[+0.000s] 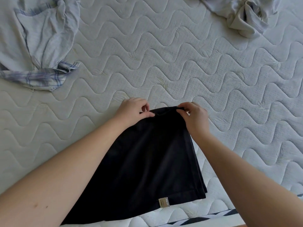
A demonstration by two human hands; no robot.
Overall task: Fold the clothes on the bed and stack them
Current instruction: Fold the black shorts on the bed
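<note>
A black garment (147, 161) lies folded lengthwise on the mattress near its front edge, with a small beige label at its near hem. My left hand (132, 112) pinches the far left corner of the garment between thumb and fingers. My right hand (194, 117) pinches the far right corner. Both forearms reach over the garment's sides, and the left one hides its left edge.
The quilted white mattress (164, 63) fills the view. A crumpled pale blue garment with plaid trim (37, 43) lies at the far left. A bunched grey-beige garment (246, 15) sits at the far right. The mattress front edge (213, 217) runs along the bottom.
</note>
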